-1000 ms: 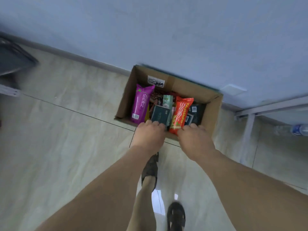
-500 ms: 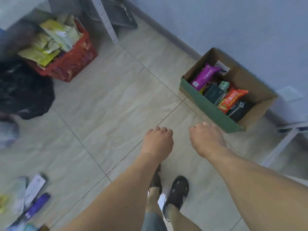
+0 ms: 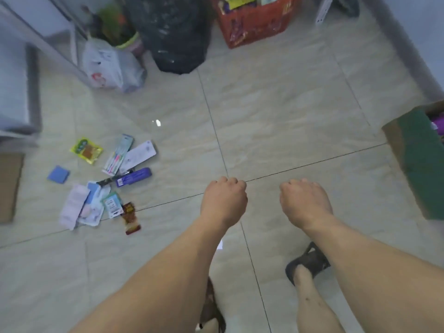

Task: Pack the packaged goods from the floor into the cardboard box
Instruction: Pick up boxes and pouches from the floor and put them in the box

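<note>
Packaged goods (image 3: 105, 181) lie scattered on the tiled floor (image 3: 276, 121) at the left of the view, well apart from both hands. Among them are a yellow snack packet (image 3: 86, 150), a toothbrush pack (image 3: 118, 155), a white flat pack (image 3: 138, 156), a dark blue case (image 3: 134, 177), a blue square (image 3: 58, 174) and a red-brown packet (image 3: 130, 218). Several pale flat packs overlap one another at the lower end of the scatter.

At the right edge stands the cardboard box (image 3: 418, 159), only partly in view, with a green side facing the camera.

Two bare forearms reach forward over the floor. The left hand (image 3: 223, 200) and the right hand (image 3: 305, 203) hang side by side with fingers loosely curled under, each grip empty and holding nothing.

Along the far wall sit a white plastic bag (image 3: 108, 66), a black rubbish bag (image 3: 173, 32) and a red basket (image 3: 254, 25) filled with packets. A sandalled foot (image 3: 307, 263) shows below the right forearm.
</note>
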